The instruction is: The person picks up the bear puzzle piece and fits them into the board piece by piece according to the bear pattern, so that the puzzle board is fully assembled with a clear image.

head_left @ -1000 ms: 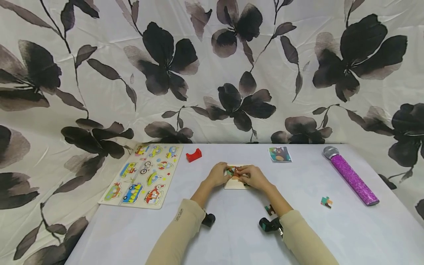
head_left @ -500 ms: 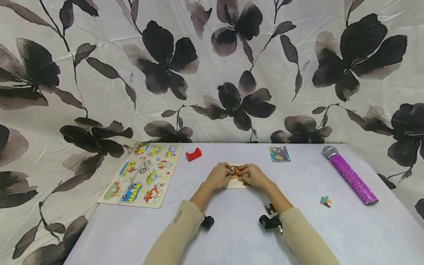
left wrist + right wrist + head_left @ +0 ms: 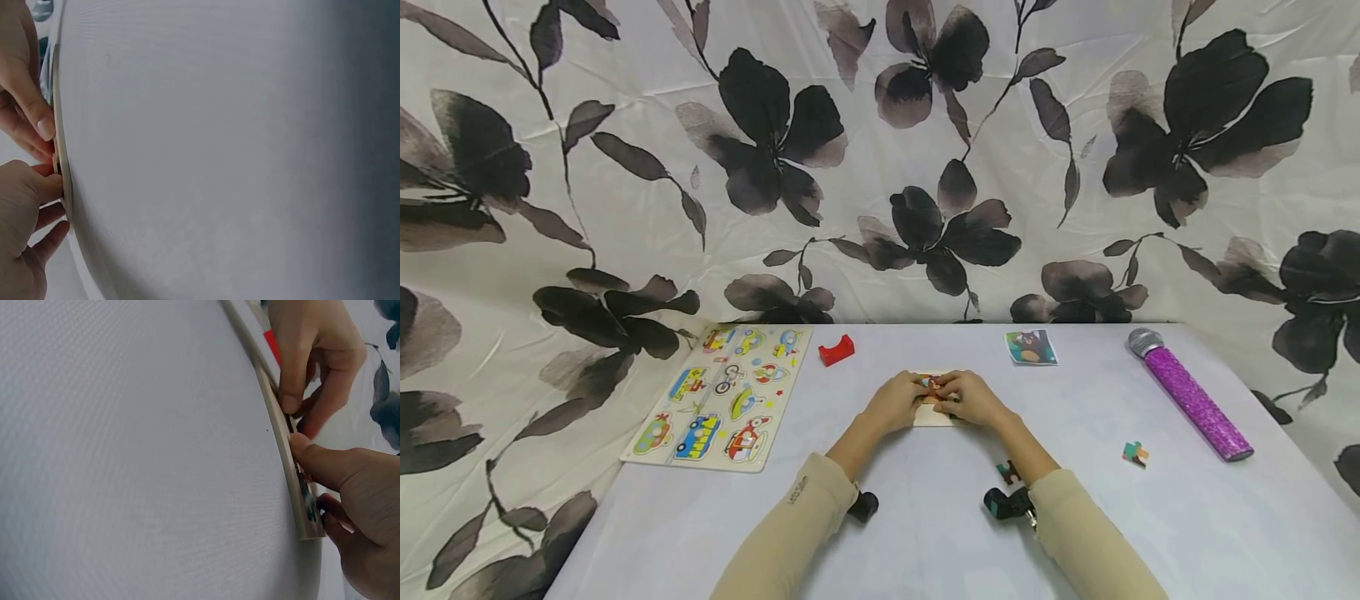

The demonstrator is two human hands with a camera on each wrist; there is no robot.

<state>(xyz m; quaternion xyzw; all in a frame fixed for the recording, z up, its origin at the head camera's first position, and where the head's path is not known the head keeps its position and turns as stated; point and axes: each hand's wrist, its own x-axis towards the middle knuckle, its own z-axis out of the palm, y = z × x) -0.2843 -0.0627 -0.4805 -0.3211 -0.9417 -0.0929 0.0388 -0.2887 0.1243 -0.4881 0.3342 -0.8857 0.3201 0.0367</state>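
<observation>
At the far left of the white surface (image 3: pixel 925 533) lies a vehicle peg board (image 3: pixel 724 398), flat and partly over the edge, with a small red block (image 3: pixel 837 350) just beyond its upper right corner. In the middle, both hands meet over a small wooden puzzle tray (image 3: pixel 934 414) lying flat on the surface: the left hand (image 3: pixel 895 400) has its fingers curled down onto the tray's left side, and the right hand (image 3: pixel 972 398) presses curled fingers onto the coloured pieces in it, thumb at the near edge; the two hands touch above the tray. Near the right forearm lies a loose puzzle piece (image 3: pixel 1008 472). Farther right, a picture card (image 3: pixel 1032 347) sits toward the back, another loose piece (image 3: pixel 1135 453) lies well apart from the tray, and a purple glitter microphone (image 3: pixel 1190 394) rests at an angle near the right edge
</observation>
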